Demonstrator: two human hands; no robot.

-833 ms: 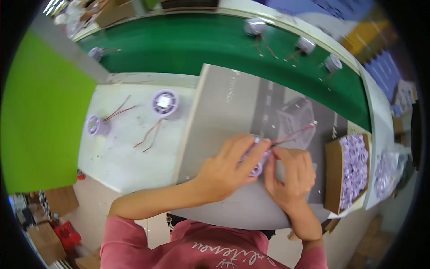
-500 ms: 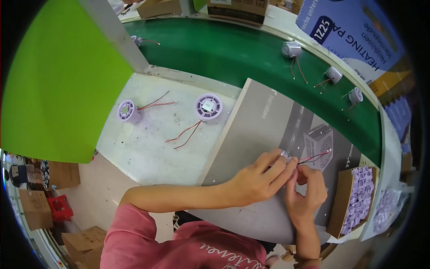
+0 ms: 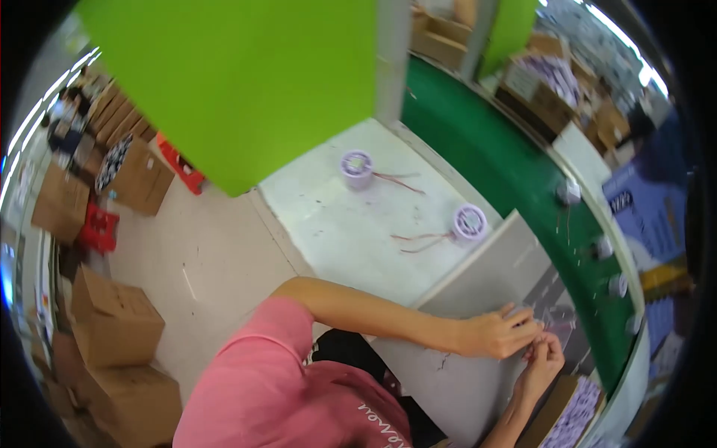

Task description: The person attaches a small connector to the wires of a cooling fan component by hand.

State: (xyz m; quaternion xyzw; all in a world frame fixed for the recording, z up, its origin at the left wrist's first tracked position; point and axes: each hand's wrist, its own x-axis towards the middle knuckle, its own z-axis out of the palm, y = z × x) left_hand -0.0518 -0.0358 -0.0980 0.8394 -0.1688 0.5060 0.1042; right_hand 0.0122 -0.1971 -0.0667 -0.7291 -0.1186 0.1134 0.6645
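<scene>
both hands meet over the grey mat (image 3: 478,373) at the right of the counter (image 3: 351,224): the left hand (image 3: 497,334) and right hand (image 3: 544,360) pinch a small purple part with thin red wires (image 3: 539,332) between their fingertips, too small to make out how it sits. it looks like a fiddly fitting or wire-dressing step, mid-way; the next move seems to call for steady fingertips and keeping the leads untangled. two more purple round parts (image 3: 357,166) (image 3: 470,222) with red leads lie on the white counter further left, well apart from the hands. a green conveyor belt (image 3: 515,172) curves along the far right carrying similar pieces. a green panel (image 3: 239,82) stands far left, cardboard boxes (image 3: 112,321) sit on the floor
</scene>
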